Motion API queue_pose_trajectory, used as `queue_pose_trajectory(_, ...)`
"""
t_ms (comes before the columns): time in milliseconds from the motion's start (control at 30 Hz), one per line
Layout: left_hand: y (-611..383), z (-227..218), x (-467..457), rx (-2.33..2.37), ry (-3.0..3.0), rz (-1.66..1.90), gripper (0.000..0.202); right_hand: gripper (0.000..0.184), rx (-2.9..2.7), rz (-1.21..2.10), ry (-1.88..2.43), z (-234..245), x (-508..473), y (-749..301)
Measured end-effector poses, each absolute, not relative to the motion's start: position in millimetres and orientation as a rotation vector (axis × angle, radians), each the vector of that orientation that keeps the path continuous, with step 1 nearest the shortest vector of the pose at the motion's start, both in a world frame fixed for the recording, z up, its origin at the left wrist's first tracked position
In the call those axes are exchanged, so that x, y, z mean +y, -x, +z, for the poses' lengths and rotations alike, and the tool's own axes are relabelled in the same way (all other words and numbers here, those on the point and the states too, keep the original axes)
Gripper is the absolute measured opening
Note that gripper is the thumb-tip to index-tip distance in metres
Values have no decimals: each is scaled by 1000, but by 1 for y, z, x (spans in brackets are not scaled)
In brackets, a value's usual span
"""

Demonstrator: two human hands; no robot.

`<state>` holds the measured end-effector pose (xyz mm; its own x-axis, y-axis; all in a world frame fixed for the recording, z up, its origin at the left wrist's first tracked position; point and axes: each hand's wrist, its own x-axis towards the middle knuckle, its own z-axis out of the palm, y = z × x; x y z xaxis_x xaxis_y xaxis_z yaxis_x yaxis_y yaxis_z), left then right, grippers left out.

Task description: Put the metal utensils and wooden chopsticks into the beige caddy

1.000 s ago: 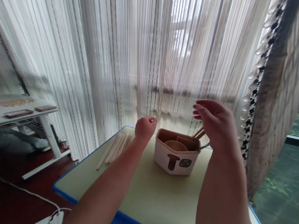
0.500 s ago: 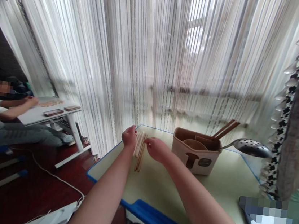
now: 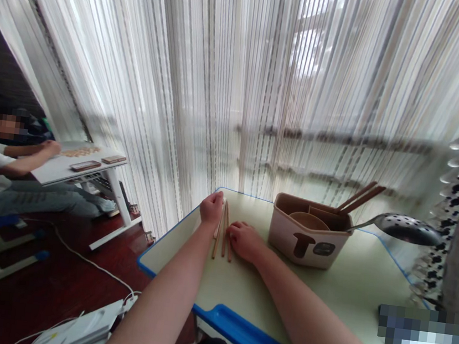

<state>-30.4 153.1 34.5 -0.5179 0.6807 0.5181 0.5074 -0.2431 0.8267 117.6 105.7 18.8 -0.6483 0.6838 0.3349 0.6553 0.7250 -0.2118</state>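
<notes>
Curled up like a ball, my left hand (image 3: 211, 208) is right beside the thin wooden sticks (image 3: 224, 238) on the pale bench (image 3: 235, 293). It hides part of them, so I can't tell if it has any stick inside. My right hand (image 3: 246, 242) is low on the other side, palm down. Its fingers are bent but loose and a bit apart, and the tips touch the stick on the right. Three sticks show best, lying between my hands with their near ends spread out.

To the right of my right hand is a brown and white box (image 3: 288, 240). A round bowl (image 3: 309, 221) is in it, two brown handles (image 3: 360, 200) poke out, and a metal spoon with holes (image 3: 406, 228) leans over its edge.
</notes>
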Motion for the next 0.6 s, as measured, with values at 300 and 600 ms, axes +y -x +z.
queue_pose_trajectory(300, 25, 31, 153, 1768, -1514, 1842, 43, 19, -2561, 115, 887, 13, 110, -120)
queue_pose_trajectory(600, 30, 26, 154, 1881, -1761, 1641, 32, 18, -1771, 587, 930, 24, 127, -119)
